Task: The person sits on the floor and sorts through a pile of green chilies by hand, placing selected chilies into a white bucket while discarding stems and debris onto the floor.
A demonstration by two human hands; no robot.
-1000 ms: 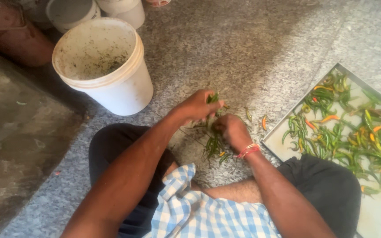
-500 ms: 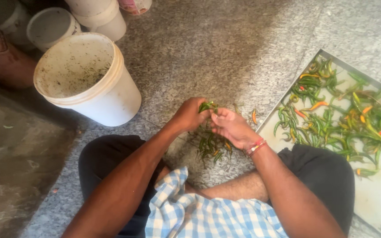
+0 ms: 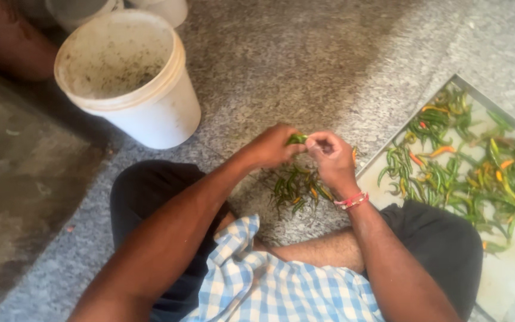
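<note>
In the head view, the left hand (image 3: 272, 146) and the right hand (image 3: 329, 156) are meeting fingertip to fingertip over the floor, and a green chilli (image 3: 297, 139) is sitting between them. The left fingers are closing on the chilli's body; the right thumb and fingers are pinching together at its right-hand end, touching it. The chilli's long axis is running roughly left to right, from one hand to the other, so each hand is holding one end and neither is nearer. A red band (image 3: 351, 200) is circling the right wrist.

Just below the hands, a small heap of chillies (image 3: 298, 186) is lying on the speckled grey stone floor (image 3: 305, 65), in front of the person's crossed legs. To the right, near the right hand, a flat metal tray (image 3: 508, 280) is holding many green, orange and red chillies. To the upper left, well apart from the hands, a white bucket (image 3: 150, 113) is standing upright with specks inside.
</note>
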